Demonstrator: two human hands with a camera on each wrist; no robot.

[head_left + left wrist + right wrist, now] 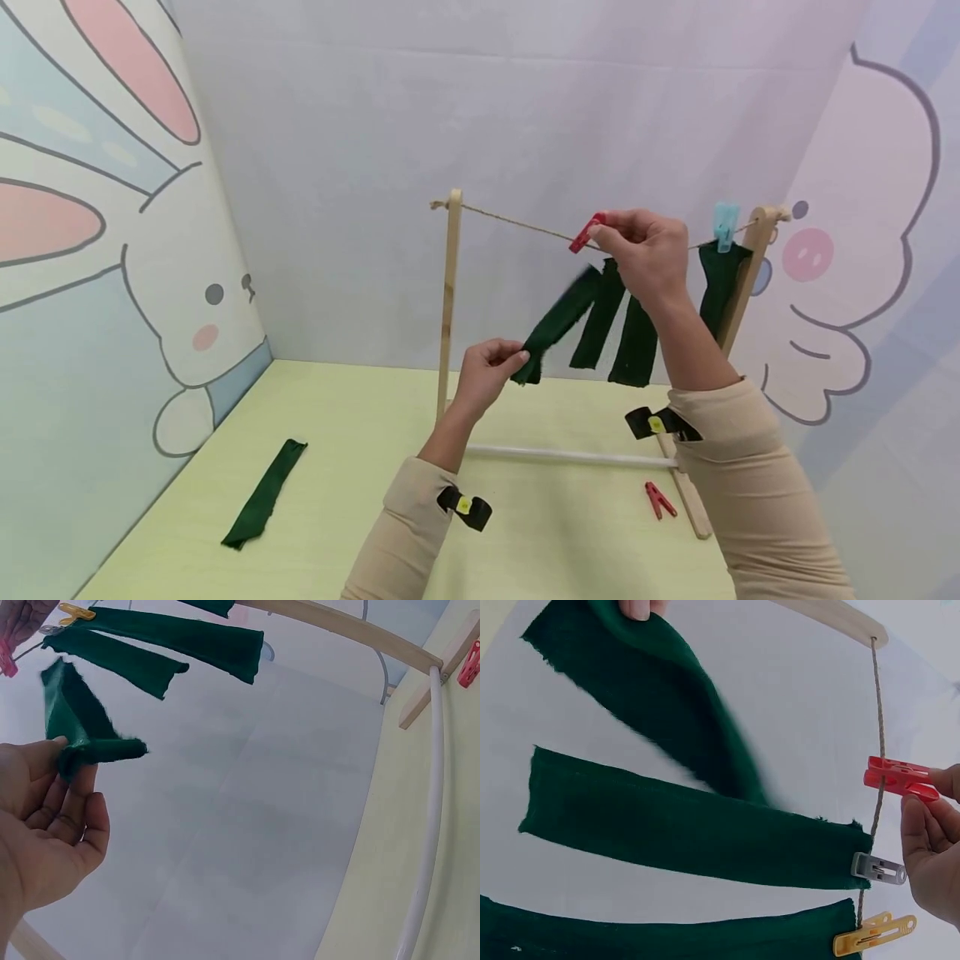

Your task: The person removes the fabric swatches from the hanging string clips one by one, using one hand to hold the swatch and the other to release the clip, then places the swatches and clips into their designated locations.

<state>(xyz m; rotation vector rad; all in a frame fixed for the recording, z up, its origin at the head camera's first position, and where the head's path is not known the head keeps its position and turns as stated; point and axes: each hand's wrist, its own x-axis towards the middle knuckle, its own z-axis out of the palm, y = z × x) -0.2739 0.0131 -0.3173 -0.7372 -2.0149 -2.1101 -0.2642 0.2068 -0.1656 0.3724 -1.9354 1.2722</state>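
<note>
My left hand (487, 375) pinches one end of a dark green cloth strip (562, 310). The strip's other end slants up towards the rope (517, 221) and looks blurred in the right wrist view. With thumb and fingers, my right hand (652, 258) pinches a red clothespin (896, 776) that sits across the rope with no cloth in it. Beside it a grey clothespin (877, 868) holds a hanging green strip (690, 817), and a yellow clothespin (874, 934) holds another. A light blue clothespin (725, 225) holds a strip by the right post.
The rope is tied between two wooden posts, left (450, 300) and right (742, 292). A white rod (555, 454) joins them low down. Another green strip (266, 496) lies on the pale yellow table (352, 417), at the left. A second red clothespin (660, 500) lies near the right foot.
</note>
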